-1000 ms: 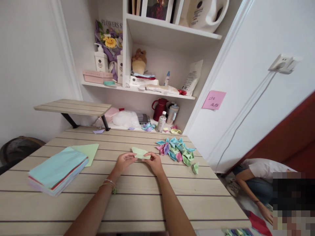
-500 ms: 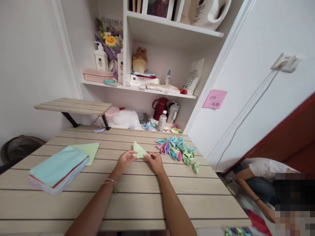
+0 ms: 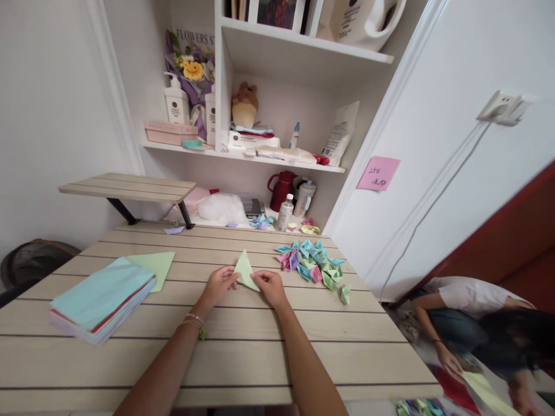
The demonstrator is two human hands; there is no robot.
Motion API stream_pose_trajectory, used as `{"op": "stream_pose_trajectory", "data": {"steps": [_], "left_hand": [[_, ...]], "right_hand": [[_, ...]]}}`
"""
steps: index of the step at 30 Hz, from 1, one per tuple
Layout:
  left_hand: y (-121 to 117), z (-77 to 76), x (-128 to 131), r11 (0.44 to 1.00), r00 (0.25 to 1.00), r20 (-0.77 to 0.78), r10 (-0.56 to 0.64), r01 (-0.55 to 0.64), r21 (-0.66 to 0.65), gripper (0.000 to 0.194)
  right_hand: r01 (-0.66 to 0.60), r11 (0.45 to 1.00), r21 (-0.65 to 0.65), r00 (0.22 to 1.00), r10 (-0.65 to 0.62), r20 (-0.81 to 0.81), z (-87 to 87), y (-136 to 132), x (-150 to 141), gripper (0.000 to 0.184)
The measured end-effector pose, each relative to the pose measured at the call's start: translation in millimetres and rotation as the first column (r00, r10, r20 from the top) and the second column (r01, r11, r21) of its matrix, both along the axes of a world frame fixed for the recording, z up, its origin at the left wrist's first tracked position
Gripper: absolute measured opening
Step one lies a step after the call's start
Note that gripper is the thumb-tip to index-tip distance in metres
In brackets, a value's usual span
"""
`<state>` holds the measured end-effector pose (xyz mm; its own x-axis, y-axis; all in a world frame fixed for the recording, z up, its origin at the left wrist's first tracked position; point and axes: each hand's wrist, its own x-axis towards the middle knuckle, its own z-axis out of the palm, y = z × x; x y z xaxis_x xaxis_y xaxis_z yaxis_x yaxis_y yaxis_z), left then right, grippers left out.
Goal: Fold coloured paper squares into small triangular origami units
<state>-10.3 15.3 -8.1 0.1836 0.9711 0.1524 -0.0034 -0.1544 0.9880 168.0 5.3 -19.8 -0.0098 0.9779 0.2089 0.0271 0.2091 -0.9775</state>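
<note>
A light green folded paper, shaped like a triangle with its tip pointing up, is held over the wooden table. My left hand pinches its left lower edge. My right hand pinches its right lower corner. Both hands rest close to the tabletop, fingers closed on the paper. A pile of several folded paper shapes in blue, green and pink lies just right of my right hand.
A stack of coloured paper sheets lies at the table's left, with a loose green sheet behind it. Shelves at the back hold bottles, a red kettle and a soft toy. A person crouches on the floor at the right.
The green paper has gone from lying flat between my hands to standing as an upright triangle. The person on the floor now handles a yellow-green sheet.
</note>
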Motion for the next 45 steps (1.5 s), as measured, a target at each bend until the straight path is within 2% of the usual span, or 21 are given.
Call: {"op": "stream_pose_trajectory", "data": {"steps": [5,9,12,17,22,25,28,31,33,37,39,41,45], "left_hand": [[-3.6,7.2,-0.3,0.997,0.996,0.033,-0.081,0.081,-0.008,0.028],[-7.4,12.9,-1.1,0.995,0.994,0.026,-0.101,0.102,-0.011,0.026],[-8.8,14.5,-1.8,0.992,0.992,0.011,-0.122,0.122,-0.006,0.024],[-9.5,14.7,-2.5,0.99,0.99,-0.007,-0.14,0.14,0.001,0.023],[-7.4,10.7,-2.7,0.992,0.992,0.003,-0.123,0.123,-0.04,0.027],[-4.4,6.6,-3.0,0.989,0.991,0.009,-0.134,0.134,-0.057,0.029],[-3.1,5.5,-3.3,0.991,0.992,0.009,-0.122,0.122,-0.056,0.03],[-4.2,8.0,-3.2,0.992,0.994,0.022,-0.105,0.107,-0.071,0.031],[-5.1,9.9,-3.0,0.991,0.995,0.039,-0.097,0.1,-0.091,0.034],[-5.2,10.6,-2.6,0.993,0.997,0.076,-0.029,0.038,-0.109,0.033],[-4.9,9.8,-2.4,0.994,0.995,0.1,-0.004,0.015,-0.109,0.03],[-4.8,9.3,-2.3,0.994,0.994,0.11,-0.005,0.017,-0.108,0.028],[-4.9,9.0,-2.7,0.995,0.993,0.112,-0.041,0.051,-0.091,0.028]], "right_hand": [[-0.06,0.994,-0.095,0.986,0.045,-0.159,4.1,-2.5,-1.8,0.023],[-0.163,0.972,-0.17,0.959,0.116,-0.26,7.6,-4.9,-1.7,0.029],[-0.18,0.959,-0.22,0.946,0.107,-0.307,10.7,-7.4,-2.3,0.032],[-0.214,0.955,-0.207,0.912,0.119,-0.393,15.7,-10.5,-2.0,0.033],[-0.283,0.948,-0.143,0.927,0.233,-0.293,14.5,-10.9,0.5,0.044],[-0.305,0.948,-0.094,0.943,0.287,-0.168,12.8,-10.7,0.0,0.035],[-0.158,0.987,0.022,0.987,0.158,0.0,11.2,-8.7,-0.1,0.015],[-0.069,0.991,0.119,0.997,0.063,0.05,9.3,-6.2,1.9,0.014],[-0.103,0.988,0.112,0.994,0.1,0.034,8.0,-5.5,4.1,0.015],[-0.248,0.969,-0.021,0.968,0.248,0.04,5.8,-6.9,7.7,0.022],[-0.279,0.958,-0.065,0.959,0.281,0.027,5.0,-7.3,7.9,0.025],[-0.227,0.972,-0.062,0.973,0.229,0.018,4.5,-6.8,7.4,0.026],[-0.036,0.999,-0.036,0.999,0.036,0.015,3.6,-3.6,6.8,0.027]]}}
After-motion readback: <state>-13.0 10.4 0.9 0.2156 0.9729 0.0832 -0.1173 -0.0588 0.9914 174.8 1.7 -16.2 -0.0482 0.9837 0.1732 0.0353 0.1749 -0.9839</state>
